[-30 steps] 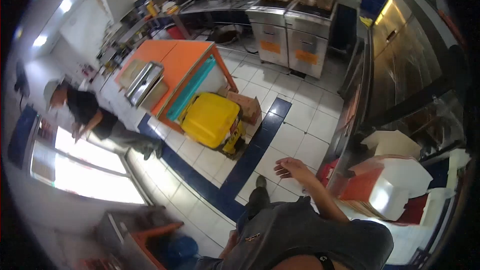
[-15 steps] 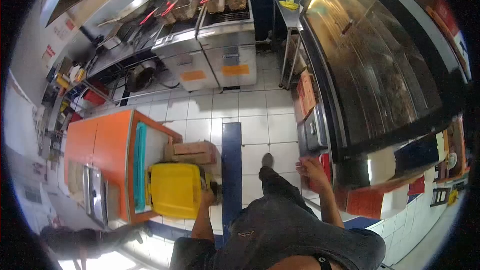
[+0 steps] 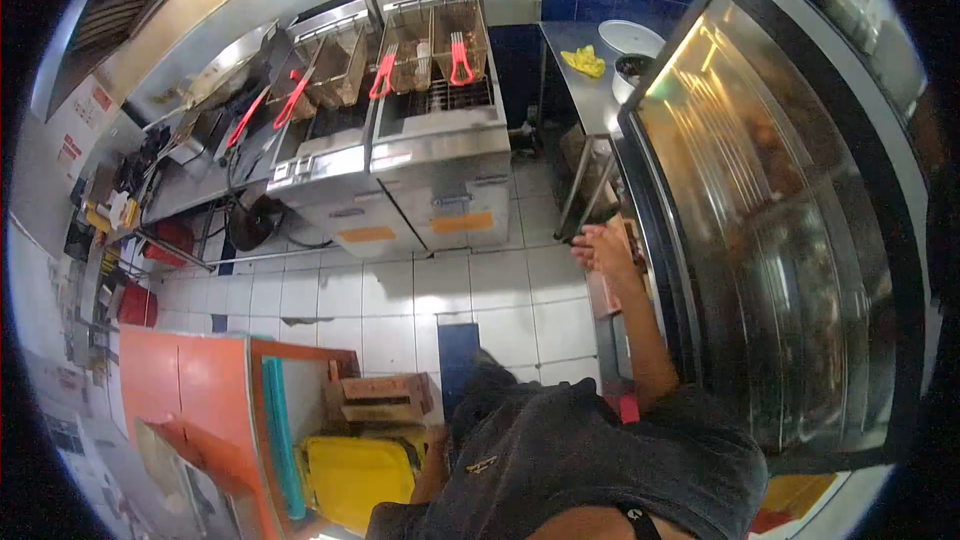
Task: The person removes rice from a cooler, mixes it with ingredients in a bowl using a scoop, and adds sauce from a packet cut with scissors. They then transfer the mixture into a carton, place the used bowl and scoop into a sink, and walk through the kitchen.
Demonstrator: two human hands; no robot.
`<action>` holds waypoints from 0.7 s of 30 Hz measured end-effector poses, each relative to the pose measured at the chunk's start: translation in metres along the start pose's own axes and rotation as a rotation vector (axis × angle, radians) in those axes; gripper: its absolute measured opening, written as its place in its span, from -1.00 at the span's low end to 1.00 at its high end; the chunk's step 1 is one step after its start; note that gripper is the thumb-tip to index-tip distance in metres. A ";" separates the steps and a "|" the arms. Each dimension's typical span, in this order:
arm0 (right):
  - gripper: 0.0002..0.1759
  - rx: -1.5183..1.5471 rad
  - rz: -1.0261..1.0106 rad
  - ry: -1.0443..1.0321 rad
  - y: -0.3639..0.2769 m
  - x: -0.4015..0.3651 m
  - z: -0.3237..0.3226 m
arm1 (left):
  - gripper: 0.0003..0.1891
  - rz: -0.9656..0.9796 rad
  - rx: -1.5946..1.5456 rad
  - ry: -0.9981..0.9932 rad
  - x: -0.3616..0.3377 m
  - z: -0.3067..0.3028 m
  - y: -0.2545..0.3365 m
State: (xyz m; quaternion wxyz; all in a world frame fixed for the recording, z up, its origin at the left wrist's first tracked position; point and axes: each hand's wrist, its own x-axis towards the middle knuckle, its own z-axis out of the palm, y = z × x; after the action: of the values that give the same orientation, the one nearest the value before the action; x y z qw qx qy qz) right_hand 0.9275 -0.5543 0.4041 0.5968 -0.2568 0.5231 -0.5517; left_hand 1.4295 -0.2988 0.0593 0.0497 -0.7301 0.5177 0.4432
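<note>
Cabinet [image 3: 770, 240] with curved glass stands just beside the right hand [image 3: 603, 245], which is open, fingers loosely spread, holding nothing. Likely heavy and fixed, its glass slick and fragile; the dark frame looks the safest hold. Left hand is hidden low by the yellow bin [image 3: 350, 470].

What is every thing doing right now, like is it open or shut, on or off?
Right hand, open, fingers spread, holding nothing.
Left hand, low beside the bin, too hidden to tell.
Yellow bin, lid shut.
Glass case, lit inside.
Fryer baskets, resting on the fryers, red handles sticking out.
Yellow cloth, crumpled on the metal table.
</note>
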 end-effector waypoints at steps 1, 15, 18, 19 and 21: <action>-0.66 0.008 0.003 0.004 -0.010 0.024 0.006 | -0.75 0.014 0.103 -0.049 0.004 -0.005 0.003; -0.56 0.858 -0.181 0.285 -0.171 0.376 -0.044 | -0.72 -0.246 -0.989 0.017 0.165 -0.208 0.182; -0.40 0.955 -0.287 0.482 -0.195 0.436 -0.071 | -0.63 -0.197 -1.014 0.138 0.178 -0.219 0.231; -0.36 0.947 -0.327 0.659 -0.196 0.451 -0.078 | -0.67 -0.217 -1.111 0.132 0.181 -0.216 0.241; -0.34 0.946 -0.379 0.927 -0.196 0.479 -0.099 | -0.70 -0.288 -1.162 0.140 0.184 -0.206 0.270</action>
State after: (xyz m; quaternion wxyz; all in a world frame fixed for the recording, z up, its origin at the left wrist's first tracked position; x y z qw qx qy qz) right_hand 0.6862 -1.0221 0.3822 0.2525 0.2067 0.3732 -0.8685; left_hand 1.3497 -0.6632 0.1588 -0.3321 -0.7280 0.0889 0.5931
